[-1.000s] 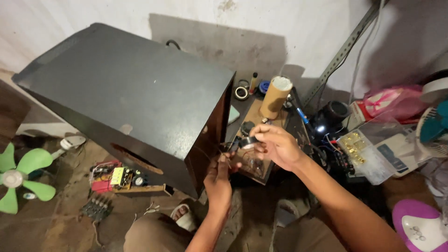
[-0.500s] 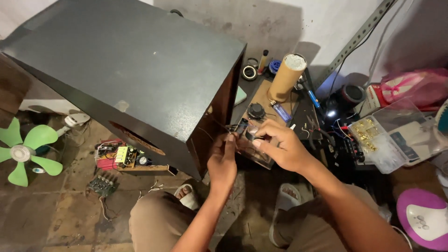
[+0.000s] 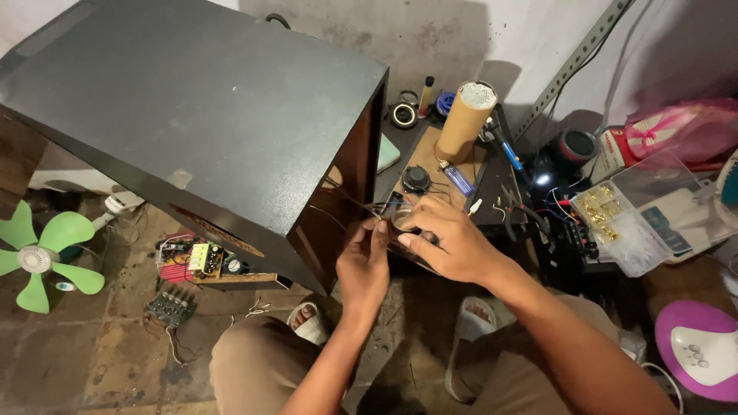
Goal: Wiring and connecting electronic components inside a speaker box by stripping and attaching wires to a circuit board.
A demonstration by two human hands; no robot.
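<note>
A small round part (image 3: 403,219), clear-looking with a dark rim, is held at the centre of the frame, just right of the open side of the big black box (image 3: 200,115). It is pinched between both hands: the left hand (image 3: 364,265) is closed on its left edge with fingertips raised, and the right hand (image 3: 450,242) is curled over its right side, so most of the part is covered and its exact kind cannot be told. Thin dark wires (image 3: 357,204) run from the box's dark inside toward the part.

One box is seen, tilted, filling the upper left of the frame; its top corner is cut off by the edge. One cardboard tube (image 3: 467,119) stands upright at upper centre on a brown board (image 3: 430,157), with one blue lighter (image 3: 459,181) and one black knob (image 3: 416,178) lying near its foot. Two circuit boards lie at lower left on the floor: a bigger one with a yellow part (image 3: 196,260) and a smaller dark one (image 3: 171,307) below it. One green fan blade (image 3: 44,257) sits at the far left, partly cut off. One clear compartment case (image 3: 623,219) with small brass pieces lies at the right (the pieces are too small to count). One pink bag (image 3: 676,131) is at upper right, and one purple and white object (image 3: 699,350) at lower right is cut by the frame edge. Two sandalled feet (image 3: 311,323) show below the hands, partly hidden by the knees.
</note>
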